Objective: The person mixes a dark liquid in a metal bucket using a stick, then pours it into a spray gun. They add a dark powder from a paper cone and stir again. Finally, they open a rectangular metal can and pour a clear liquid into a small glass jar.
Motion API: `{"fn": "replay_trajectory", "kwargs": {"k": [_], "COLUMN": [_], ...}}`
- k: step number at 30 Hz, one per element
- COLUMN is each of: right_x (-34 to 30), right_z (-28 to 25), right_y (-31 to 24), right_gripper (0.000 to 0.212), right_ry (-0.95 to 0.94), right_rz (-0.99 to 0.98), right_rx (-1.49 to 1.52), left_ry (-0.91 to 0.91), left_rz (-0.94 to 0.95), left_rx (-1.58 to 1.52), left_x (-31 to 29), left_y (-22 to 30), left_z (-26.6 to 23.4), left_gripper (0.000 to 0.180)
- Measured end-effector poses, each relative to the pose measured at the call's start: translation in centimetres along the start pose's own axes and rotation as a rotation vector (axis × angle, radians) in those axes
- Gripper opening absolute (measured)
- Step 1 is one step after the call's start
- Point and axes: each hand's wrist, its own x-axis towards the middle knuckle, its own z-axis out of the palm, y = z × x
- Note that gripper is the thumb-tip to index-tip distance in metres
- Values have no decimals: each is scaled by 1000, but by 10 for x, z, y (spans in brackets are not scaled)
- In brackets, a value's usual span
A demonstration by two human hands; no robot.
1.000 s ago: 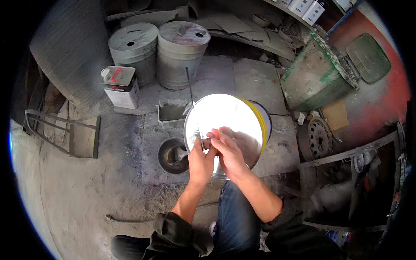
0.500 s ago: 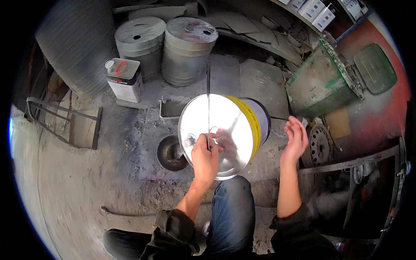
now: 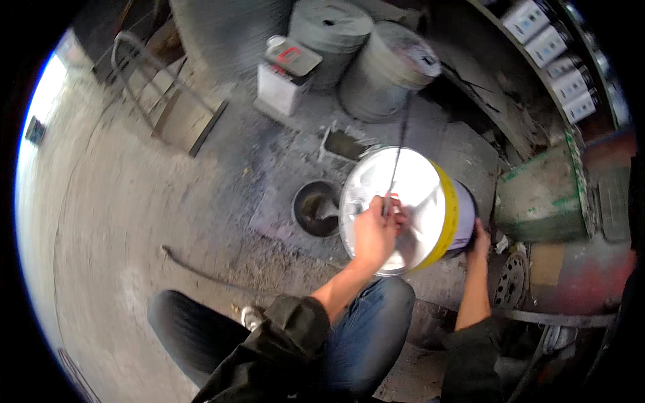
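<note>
Right of centre, the left hand [image 3: 376, 234] pinches a dark rod [image 3: 400, 144] over the tilted drum [image 3: 426, 198], whose base [image 3: 474, 201] the right hand [image 3: 481, 242], grip unclear, seemingly steadies, the next move needing even support.

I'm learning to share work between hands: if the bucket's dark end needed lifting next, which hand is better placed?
Probably the right hand: it is at the dark end of the bucket, while the left hand holds a thin rod.

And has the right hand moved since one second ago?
Yes: the right hand went rightward, toward the wheel, from over the top of the drum to its base end.
</note>
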Motion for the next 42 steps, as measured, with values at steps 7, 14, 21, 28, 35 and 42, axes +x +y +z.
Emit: {"fn": "replay_trajectory", "kwargs": {"k": [7,14,21,28,35,42], "right_x": [-51,-78,-105,-116,-126,-140], "right_z": [-5,-2,23,40,51,69], "right_y": [-68,-98,-116,-135,-144,-151], "right_gripper": [55,38,33,28,33,31], "right_ry": [20,-94,-4,-37,-17,-77], "right_rz": [-57,-211,-313,-430,-467,-477], "right_rx": [-105,-182,-223,-260,-323,-340], "left_ry": [95,201,272,307,372,359], "left_rz": [47,56,72,45,56,22], "left_rx": [114,203,171,123,96,57], "left_x": [-2,6,13,14,14,16], "left_y": [-10,-28,-42,-40,-46,-48], "left_z": [-11,-11,-14,-21,-25,-30], "left_gripper": [11,15,16,11,16,13]}}
